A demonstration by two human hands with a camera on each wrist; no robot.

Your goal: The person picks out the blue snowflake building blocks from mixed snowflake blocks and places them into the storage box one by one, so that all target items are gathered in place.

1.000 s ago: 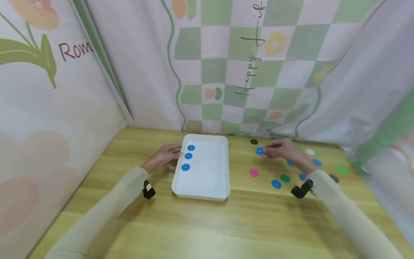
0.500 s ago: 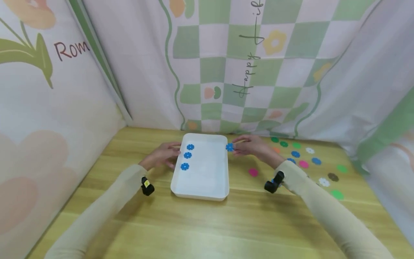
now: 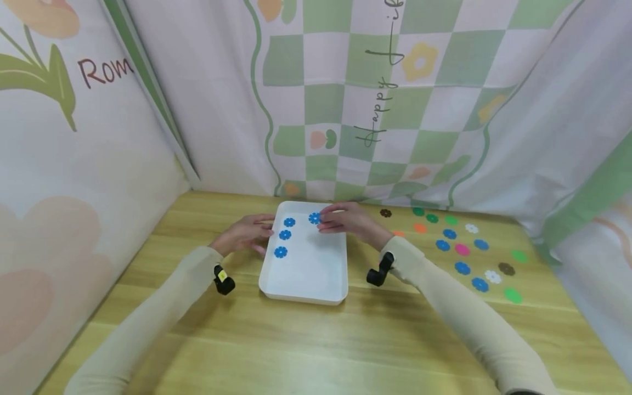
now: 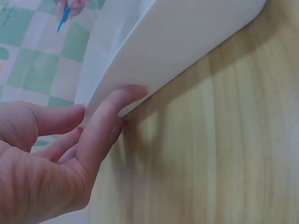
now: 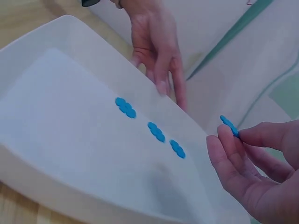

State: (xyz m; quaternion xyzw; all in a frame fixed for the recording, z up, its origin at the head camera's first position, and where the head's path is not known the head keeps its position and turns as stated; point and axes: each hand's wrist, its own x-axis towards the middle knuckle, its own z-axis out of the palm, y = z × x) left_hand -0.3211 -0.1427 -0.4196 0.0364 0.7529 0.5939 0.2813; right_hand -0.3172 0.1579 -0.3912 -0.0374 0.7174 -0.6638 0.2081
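Over the tray (image 3: 308, 277), near its 12 o'clock, the right hand (image 3: 349, 219) pinches a blue disc (image 3: 314, 218) by its edge, leaving most of it clear of the fingers. The left hand (image 3: 242, 236), fingers spread, rests against the wall at 10 o'clock, probably steadying it. Three discs (image 3: 285, 235) line the inside from 9 to 11, apparently spaced as a row; loose pieces (image 3: 450, 234) lie outside, around 3.

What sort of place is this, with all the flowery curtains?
Probably a little curtained-off play or craft corner indoors: patterned curtains hang around a wood-grain table, which has a white tray and scattered, colourful discs, some flower-shaped. I can't tell which building.
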